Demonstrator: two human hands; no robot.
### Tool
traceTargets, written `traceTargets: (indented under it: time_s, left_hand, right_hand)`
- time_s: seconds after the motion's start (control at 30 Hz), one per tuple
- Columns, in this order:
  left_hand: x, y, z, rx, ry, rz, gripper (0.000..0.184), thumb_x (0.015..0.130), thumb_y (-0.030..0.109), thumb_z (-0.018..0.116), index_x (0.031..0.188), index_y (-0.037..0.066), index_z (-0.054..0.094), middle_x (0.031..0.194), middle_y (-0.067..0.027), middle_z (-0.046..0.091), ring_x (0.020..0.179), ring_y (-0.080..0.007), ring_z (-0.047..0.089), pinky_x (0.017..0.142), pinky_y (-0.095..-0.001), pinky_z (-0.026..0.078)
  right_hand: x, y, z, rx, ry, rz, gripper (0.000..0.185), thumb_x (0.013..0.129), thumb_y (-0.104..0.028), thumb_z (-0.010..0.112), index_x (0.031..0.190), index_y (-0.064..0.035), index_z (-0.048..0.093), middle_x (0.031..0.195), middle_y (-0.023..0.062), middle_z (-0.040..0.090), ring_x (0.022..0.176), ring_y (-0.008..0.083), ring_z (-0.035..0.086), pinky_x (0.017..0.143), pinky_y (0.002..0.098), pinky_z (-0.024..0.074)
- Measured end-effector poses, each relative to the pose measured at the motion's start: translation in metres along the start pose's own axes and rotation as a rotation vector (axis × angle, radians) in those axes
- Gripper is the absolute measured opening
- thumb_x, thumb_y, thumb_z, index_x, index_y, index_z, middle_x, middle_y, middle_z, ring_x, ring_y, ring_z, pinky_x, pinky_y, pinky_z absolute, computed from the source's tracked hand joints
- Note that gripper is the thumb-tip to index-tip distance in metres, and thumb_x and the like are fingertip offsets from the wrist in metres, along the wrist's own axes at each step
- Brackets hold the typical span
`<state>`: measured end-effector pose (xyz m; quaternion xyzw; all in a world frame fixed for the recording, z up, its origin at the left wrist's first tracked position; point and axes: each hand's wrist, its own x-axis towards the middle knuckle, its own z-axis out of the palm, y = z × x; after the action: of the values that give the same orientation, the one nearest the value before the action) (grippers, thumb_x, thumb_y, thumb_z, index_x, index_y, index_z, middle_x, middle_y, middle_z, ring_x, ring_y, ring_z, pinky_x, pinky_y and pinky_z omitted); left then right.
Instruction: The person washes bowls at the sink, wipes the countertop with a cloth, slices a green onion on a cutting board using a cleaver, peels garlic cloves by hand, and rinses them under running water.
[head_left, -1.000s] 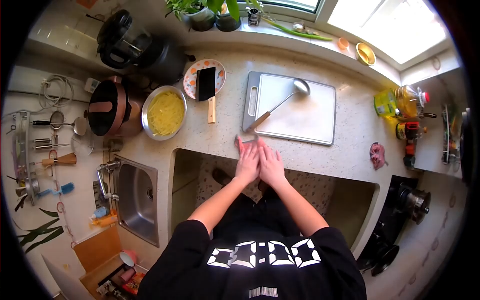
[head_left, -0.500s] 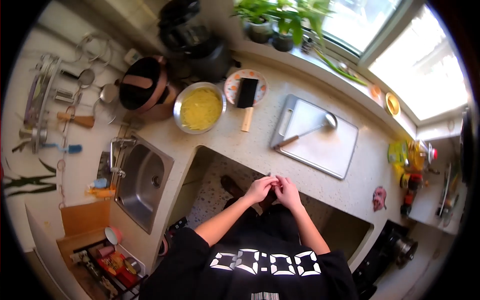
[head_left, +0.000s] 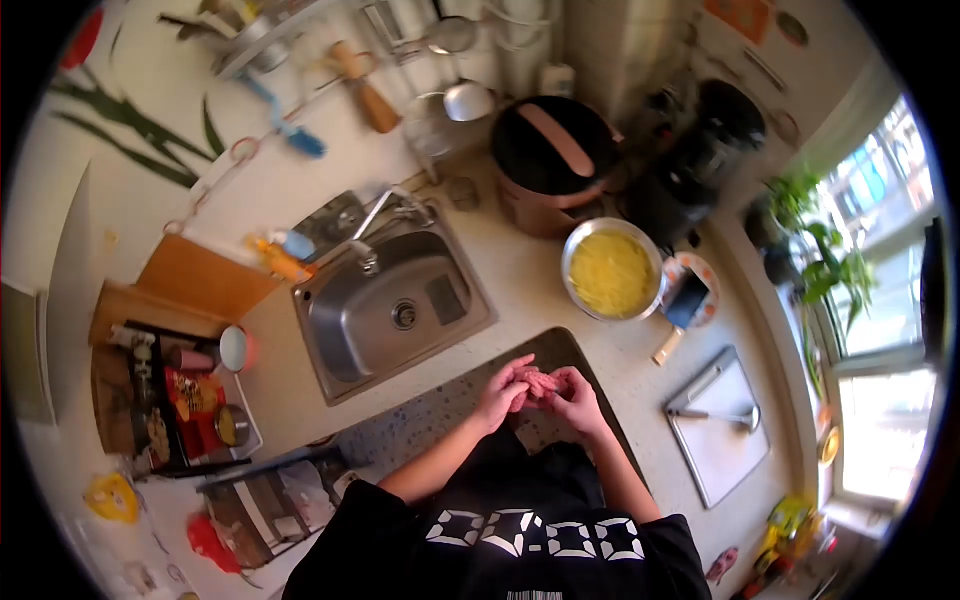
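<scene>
Pinkish-red cloth (head_left: pixel 541 383), bunched between left hand (head_left: pixel 577 402) and right hand (head_left: pixel 497 398); sink (head_left: pixel 345 335) at ten o'clock. Left fingers pinch it; right fingers, partly spread, clasp it. Step, as judged: two-handed gathering. Any release calls for loosening both grips.

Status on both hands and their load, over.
Left hand, right hand: both gripping crumpled pinkish-red bundle. Bundle held in front of black shirt. Pale speckled counter, rectangular steel sink ahead-left.

Pale speckled countertop (head_left: pixel 520 290) bears a round silver metal bowl (head_left: pixel 568 275); from it, black-and-pink cooker (head_left: pixel 555 160) sits at 11 o'clock, orange-patterned white plate (head_left: pixel 709 293) at 3, grey-edged white board (head_left: pixel 715 460) at 5.
</scene>
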<state>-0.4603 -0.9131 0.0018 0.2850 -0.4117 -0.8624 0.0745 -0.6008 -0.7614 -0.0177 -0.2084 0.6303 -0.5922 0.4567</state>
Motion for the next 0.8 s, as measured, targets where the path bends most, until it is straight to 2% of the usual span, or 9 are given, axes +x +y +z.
traceTargets:
  time_s: [0.1,0.27,0.37,0.5,0.53,0.67,0.7,0.77,0.8]
  left_hand:
    - [-0.005,0.030,-0.041,0.051,0.047,0.061,0.050,0.099,0.007,0.058,0.147,0.003,0.047,0.137,-0.0109,0.059,0.126,-0.0178,0.056,0.105,-0.0345,0.048]
    - [-0.008,0.059,-0.103,0.460,0.238,0.177,0.040,0.095,0.009,0.068,0.133,0.000,0.060,0.106,-0.0089,0.074,0.095,-0.0190,0.071,0.086,-0.0321,0.056]
    - [-0.002,0.074,-0.135,0.662,0.381,0.345,0.033,0.094,0.006,0.067,0.127,0.000,0.063,0.109,-0.0132,0.074,0.094,-0.0192,0.073,0.084,-0.0322,0.057]
    - [-0.001,0.134,-0.142,0.758,0.393,0.277,0.031,0.094,-0.001,0.066,0.125,-0.001,0.066,0.114,-0.0122,0.073,0.099,-0.0151,0.070,0.086,-0.0286,0.055]
    - [0.008,0.137,-0.150,0.725,0.409,0.345,0.028,0.095,0.000,0.065,0.123,0.000,0.067,0.112,-0.0117,0.073,0.095,-0.0156,0.070,0.083,-0.0286,0.056]
    - [0.045,0.184,-0.174,0.976,0.545,0.604,0.018,0.095,0.000,0.066,0.112,0.001,0.072,0.104,-0.0110,0.072,0.090,-0.0167,0.069,0.078,-0.0281,0.055]
    - [0.054,0.201,-0.178,0.953,0.595,0.569,0.015,0.091,0.001,0.070,0.105,0.004,0.073,0.106,-0.0094,0.070,0.097,-0.0211,0.068,0.080,-0.0308,0.056]
    - [0.072,0.246,-0.183,1.308,0.728,0.873,0.020,0.083,0.001,0.074,0.101,0.009,0.073,0.109,-0.0067,0.069,0.103,-0.0281,0.065,0.086,-0.0377,0.055]
    - [0.082,0.270,-0.187,1.384,0.758,0.906,0.019,0.082,0.003,0.073,0.098,0.012,0.074,0.109,-0.0057,0.068,0.106,-0.0299,0.062,0.090,-0.0423,0.050]
  right_hand:
    - [0.038,-0.033,0.043,-0.134,0.053,-0.063,0.020,0.095,-0.010,0.070,0.111,-0.0007,0.063,0.084,0.0014,0.069,0.077,0.0076,0.062,0.070,0.0271,0.0530]
    - [0.087,-0.063,0.095,-0.270,0.031,-0.144,0.017,0.096,-0.013,0.071,0.108,-0.0005,0.069,0.084,0.0040,0.070,0.078,0.0084,0.062,0.072,0.0264,0.0527]
    - [0.117,-0.057,0.106,-0.382,-0.023,-0.194,0.016,0.095,-0.013,0.070,0.107,-0.0016,0.069,0.087,0.0085,0.070,0.077,0.0131,0.065,0.070,0.0285,0.0541]
    - [0.154,-0.072,0.122,-0.410,-0.037,-0.386,0.013,0.092,-0.011,0.072,0.102,-0.0032,0.070,0.100,0.0106,0.067,0.081,0.0204,0.069,0.069,0.0319,0.0557]
    - [0.165,-0.084,0.127,-0.399,-0.061,-0.387,0.013,0.090,-0.009,0.072,0.102,-0.0047,0.070,0.107,0.0128,0.065,0.088,0.0279,0.070,0.073,0.0373,0.0568]
    - [0.226,-0.121,0.145,-0.639,-0.090,-0.669,0.013,0.086,-0.003,0.070,0.099,-0.0043,0.067,0.107,0.0152,0.066,0.099,0.0389,0.063,0.084,0.0456,0.0535]
    - [0.245,-0.134,0.151,-0.676,-0.081,-0.747,0.014,0.085,-0.003,0.070,0.099,-0.0044,0.067,0.106,0.0150,0.066,0.100,0.0385,0.063,0.084,0.0456,0.0532]
    - [0.275,-0.163,0.166,-0.747,-0.052,-0.897,0.014,0.084,-0.002,0.070,0.097,-0.0046,0.066,0.105,0.0145,0.067,0.100,0.0375,0.063,0.084,0.0455,0.0525]
    - [0.293,-0.173,0.173,-0.751,-0.035,-0.931,0.015,0.084,-0.002,0.069,0.098,-0.0047,0.066,0.104,0.0140,0.068,0.100,0.0370,0.063,0.084,0.0456,0.0524]
